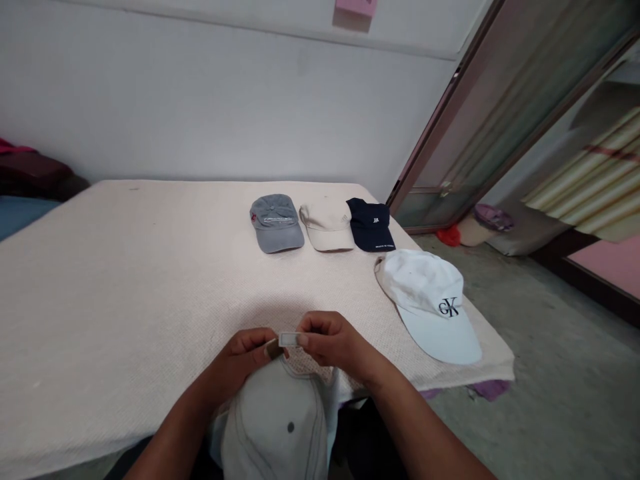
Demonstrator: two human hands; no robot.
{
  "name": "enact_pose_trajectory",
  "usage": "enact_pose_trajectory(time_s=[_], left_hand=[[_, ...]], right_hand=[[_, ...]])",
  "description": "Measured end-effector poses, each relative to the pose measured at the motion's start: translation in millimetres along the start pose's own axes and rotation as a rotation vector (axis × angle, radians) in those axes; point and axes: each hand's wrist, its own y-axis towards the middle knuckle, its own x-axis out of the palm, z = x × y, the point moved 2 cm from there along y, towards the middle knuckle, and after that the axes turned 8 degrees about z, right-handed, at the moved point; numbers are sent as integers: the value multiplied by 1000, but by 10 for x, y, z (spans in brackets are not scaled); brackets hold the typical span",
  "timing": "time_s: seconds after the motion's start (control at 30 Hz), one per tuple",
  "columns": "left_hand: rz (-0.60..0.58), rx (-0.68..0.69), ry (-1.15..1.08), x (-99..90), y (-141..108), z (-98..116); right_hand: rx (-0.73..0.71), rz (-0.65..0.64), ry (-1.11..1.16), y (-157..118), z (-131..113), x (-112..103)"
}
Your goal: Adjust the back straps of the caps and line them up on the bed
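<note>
A pale grey cap [280,420] lies close to my body at the table's near edge, its back opening turned away from me. My left hand [245,357] is closed on the left side of the cap's back strap, near a brown patch. Between the thumb and fingers of my right hand [333,343] is pinched the light end of the strap [289,339]. Both hands meet just above the opening, and the strap end bridges the small space between them.
Along the back right lie a grey cap [276,223], a cream cap [327,227] and a navy cap [371,225]. A larger white cap [425,293] with dark letters rests near the right edge. A pale cloth covers the table [125,287]; a wall stands behind.
</note>
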Motion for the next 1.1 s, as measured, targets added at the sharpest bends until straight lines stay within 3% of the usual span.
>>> enact_pose_trajectory(time_s=[0.17, 0.8, 1.1], left_hand=[[51, 3, -22, -26, 10, -35], [45, -6, -20, -6, 4, -9], [11, -11, -1, -11, 8, -10]], right_hand=[[18, 0, -3, 1, 10, -5], [26, 15, 0, 14, 21, -12], [6, -9, -150, -14, -32, -23]])
